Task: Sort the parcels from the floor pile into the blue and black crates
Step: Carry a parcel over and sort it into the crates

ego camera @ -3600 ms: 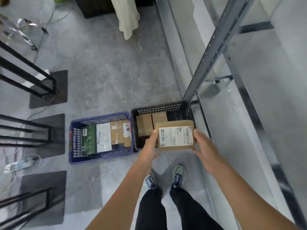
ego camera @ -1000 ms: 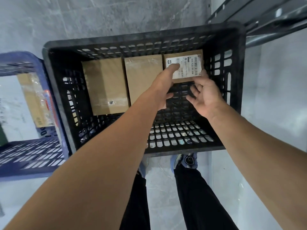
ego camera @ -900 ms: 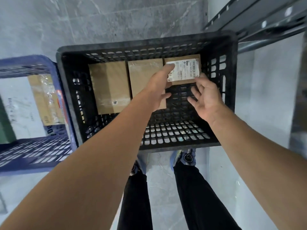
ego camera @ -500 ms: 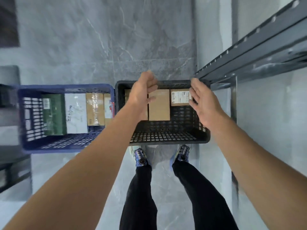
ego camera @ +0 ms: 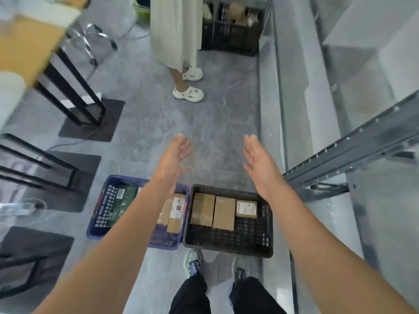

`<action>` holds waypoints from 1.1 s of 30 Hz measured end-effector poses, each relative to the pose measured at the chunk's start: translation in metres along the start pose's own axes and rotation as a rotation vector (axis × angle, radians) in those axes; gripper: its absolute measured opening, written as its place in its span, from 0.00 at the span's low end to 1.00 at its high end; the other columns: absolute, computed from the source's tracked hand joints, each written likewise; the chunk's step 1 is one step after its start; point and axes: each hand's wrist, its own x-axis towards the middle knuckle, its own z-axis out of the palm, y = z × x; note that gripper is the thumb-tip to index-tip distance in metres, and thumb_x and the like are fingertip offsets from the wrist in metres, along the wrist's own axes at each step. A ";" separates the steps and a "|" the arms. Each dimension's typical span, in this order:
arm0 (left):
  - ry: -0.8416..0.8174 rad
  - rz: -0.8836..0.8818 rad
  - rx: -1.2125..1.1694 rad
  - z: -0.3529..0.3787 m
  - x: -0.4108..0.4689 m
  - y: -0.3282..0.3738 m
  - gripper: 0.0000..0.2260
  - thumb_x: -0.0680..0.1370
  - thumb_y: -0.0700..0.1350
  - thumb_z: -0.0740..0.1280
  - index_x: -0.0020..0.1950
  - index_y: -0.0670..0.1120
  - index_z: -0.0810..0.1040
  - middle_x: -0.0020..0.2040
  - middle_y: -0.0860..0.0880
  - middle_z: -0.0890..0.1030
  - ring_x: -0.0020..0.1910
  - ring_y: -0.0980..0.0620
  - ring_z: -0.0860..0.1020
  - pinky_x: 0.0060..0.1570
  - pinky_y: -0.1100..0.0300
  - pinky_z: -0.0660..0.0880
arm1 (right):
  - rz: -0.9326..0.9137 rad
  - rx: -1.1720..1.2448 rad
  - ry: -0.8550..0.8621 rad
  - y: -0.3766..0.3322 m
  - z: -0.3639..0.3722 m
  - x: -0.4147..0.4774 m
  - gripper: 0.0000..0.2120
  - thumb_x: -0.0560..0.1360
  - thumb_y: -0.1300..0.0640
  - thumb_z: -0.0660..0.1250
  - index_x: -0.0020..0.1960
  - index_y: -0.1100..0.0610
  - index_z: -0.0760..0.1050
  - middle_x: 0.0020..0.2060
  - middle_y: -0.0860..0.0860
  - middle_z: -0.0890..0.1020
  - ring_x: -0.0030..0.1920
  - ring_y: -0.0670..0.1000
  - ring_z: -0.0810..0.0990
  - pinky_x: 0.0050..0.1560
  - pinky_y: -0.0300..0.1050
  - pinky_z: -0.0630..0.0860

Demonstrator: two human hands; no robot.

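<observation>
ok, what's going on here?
A person is sorting parcels into two crates on the floor. The left grip and right grip are both open and empty, held out in front. The black crate holds three brown parcels, one with a label. The blue crate holds several, including a green parcel. A second person stands farther off.

bright, even light; soft shadows; left edge motion-blurred; wide-angle bending at borders
</observation>
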 end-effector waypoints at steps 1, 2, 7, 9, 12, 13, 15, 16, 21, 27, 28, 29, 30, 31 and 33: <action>0.015 0.019 -0.004 -0.006 -0.012 0.010 0.24 0.86 0.58 0.54 0.79 0.48 0.68 0.75 0.50 0.73 0.71 0.52 0.74 0.70 0.46 0.69 | -0.015 -0.004 -0.022 -0.012 0.009 -0.006 0.32 0.83 0.34 0.54 0.83 0.46 0.60 0.81 0.41 0.63 0.79 0.42 0.62 0.81 0.50 0.57; 0.034 0.043 -0.010 -0.012 -0.024 0.018 0.24 0.86 0.58 0.54 0.79 0.48 0.68 0.76 0.50 0.72 0.71 0.52 0.73 0.71 0.45 0.69 | -0.030 -0.004 -0.044 -0.023 0.018 -0.011 0.31 0.83 0.34 0.55 0.83 0.46 0.61 0.81 0.41 0.63 0.79 0.42 0.63 0.81 0.51 0.57; 0.190 0.139 -0.061 -0.043 -0.085 0.047 0.27 0.85 0.61 0.55 0.79 0.48 0.67 0.77 0.51 0.70 0.72 0.52 0.72 0.73 0.43 0.68 | -0.099 -0.061 -0.202 -0.064 0.056 -0.031 0.30 0.85 0.36 0.53 0.83 0.47 0.60 0.80 0.41 0.64 0.79 0.43 0.63 0.80 0.51 0.59; 0.267 0.180 -0.089 -0.056 -0.111 0.050 0.28 0.85 0.62 0.55 0.80 0.48 0.66 0.78 0.51 0.70 0.73 0.52 0.71 0.74 0.42 0.68 | -0.147 -0.087 -0.275 -0.074 0.071 -0.038 0.29 0.86 0.37 0.52 0.83 0.48 0.60 0.81 0.41 0.64 0.80 0.44 0.62 0.78 0.49 0.61; 0.368 0.179 -0.148 -0.072 -0.154 0.045 0.29 0.84 0.63 0.55 0.81 0.48 0.64 0.79 0.51 0.68 0.75 0.51 0.69 0.75 0.43 0.66 | -0.174 -0.111 -0.408 -0.085 0.100 -0.051 0.28 0.86 0.38 0.50 0.83 0.47 0.60 0.81 0.42 0.64 0.80 0.44 0.62 0.80 0.52 0.60; 0.400 0.183 -0.178 -0.077 -0.168 0.040 0.29 0.84 0.62 0.55 0.81 0.48 0.64 0.79 0.51 0.67 0.75 0.51 0.69 0.75 0.43 0.66 | -0.180 -0.119 -0.459 -0.086 0.110 -0.056 0.27 0.87 0.38 0.50 0.83 0.47 0.60 0.81 0.42 0.64 0.80 0.44 0.61 0.80 0.52 0.59; 0.469 0.196 -0.227 -0.088 -0.196 0.031 0.29 0.84 0.62 0.56 0.81 0.48 0.64 0.79 0.51 0.68 0.75 0.51 0.69 0.74 0.43 0.67 | -0.190 -0.151 -0.555 -0.086 0.132 -0.067 0.28 0.86 0.38 0.50 0.83 0.47 0.59 0.82 0.43 0.62 0.81 0.45 0.60 0.81 0.52 0.58; 0.508 0.203 -0.248 -0.095 -0.210 0.027 0.29 0.84 0.62 0.56 0.81 0.48 0.65 0.79 0.51 0.68 0.74 0.51 0.70 0.74 0.43 0.67 | -0.197 -0.171 -0.600 -0.086 0.144 -0.074 0.29 0.86 0.38 0.50 0.84 0.48 0.59 0.82 0.43 0.62 0.81 0.45 0.60 0.80 0.52 0.58; 0.712 0.253 -0.381 -0.125 -0.287 -0.009 0.30 0.83 0.63 0.57 0.80 0.48 0.65 0.78 0.52 0.69 0.74 0.51 0.70 0.69 0.48 0.71 | -0.238 -0.285 -0.845 -0.072 0.198 -0.126 0.30 0.85 0.36 0.49 0.83 0.48 0.59 0.81 0.43 0.63 0.79 0.44 0.62 0.78 0.48 0.60; 0.957 0.311 -0.483 -0.154 -0.386 -0.063 0.20 0.83 0.64 0.57 0.70 0.56 0.74 0.72 0.55 0.72 0.67 0.53 0.73 0.70 0.44 0.70 | -0.233 -0.379 -1.082 -0.031 0.257 -0.204 0.31 0.84 0.33 0.48 0.83 0.46 0.60 0.81 0.43 0.64 0.80 0.44 0.62 0.79 0.51 0.60; 0.996 0.308 -0.512 -0.159 -0.403 -0.073 0.18 0.83 0.63 0.57 0.68 0.57 0.73 0.69 0.55 0.73 0.66 0.53 0.74 0.70 0.44 0.71 | -0.217 -0.374 -1.106 -0.023 0.268 -0.220 0.31 0.84 0.34 0.49 0.82 0.47 0.61 0.81 0.43 0.64 0.80 0.45 0.63 0.78 0.49 0.61; 1.039 0.306 -0.544 -0.166 -0.420 -0.083 0.19 0.84 0.63 0.57 0.71 0.56 0.72 0.68 0.55 0.73 0.67 0.53 0.73 0.70 0.44 0.70 | -0.200 -0.367 -1.133 -0.014 0.279 -0.236 0.30 0.85 0.35 0.49 0.82 0.47 0.62 0.80 0.44 0.65 0.80 0.45 0.63 0.78 0.49 0.62; 1.074 0.306 -0.576 -0.174 -0.438 -0.093 0.22 0.84 0.62 0.58 0.74 0.54 0.70 0.67 0.55 0.72 0.68 0.52 0.73 0.71 0.44 0.70 | -0.182 -0.363 -1.163 -0.005 0.290 -0.254 0.29 0.86 0.37 0.49 0.82 0.48 0.63 0.80 0.44 0.66 0.79 0.45 0.64 0.78 0.50 0.62; 1.105 0.302 -0.601 -0.181 -0.457 -0.104 0.24 0.84 0.62 0.58 0.76 0.52 0.69 0.67 0.54 0.72 0.70 0.51 0.72 0.71 0.44 0.70 | -0.165 -0.366 -1.198 0.004 0.301 -0.274 0.28 0.86 0.38 0.49 0.82 0.48 0.63 0.80 0.43 0.66 0.79 0.45 0.64 0.79 0.52 0.62; 1.163 0.311 -0.642 -0.193 -0.497 -0.124 0.23 0.84 0.62 0.59 0.75 0.51 0.71 0.67 0.54 0.73 0.70 0.51 0.72 0.71 0.44 0.71 | -0.148 -0.391 -1.278 0.024 0.324 -0.312 0.27 0.87 0.38 0.50 0.82 0.48 0.63 0.79 0.43 0.67 0.76 0.44 0.68 0.79 0.53 0.61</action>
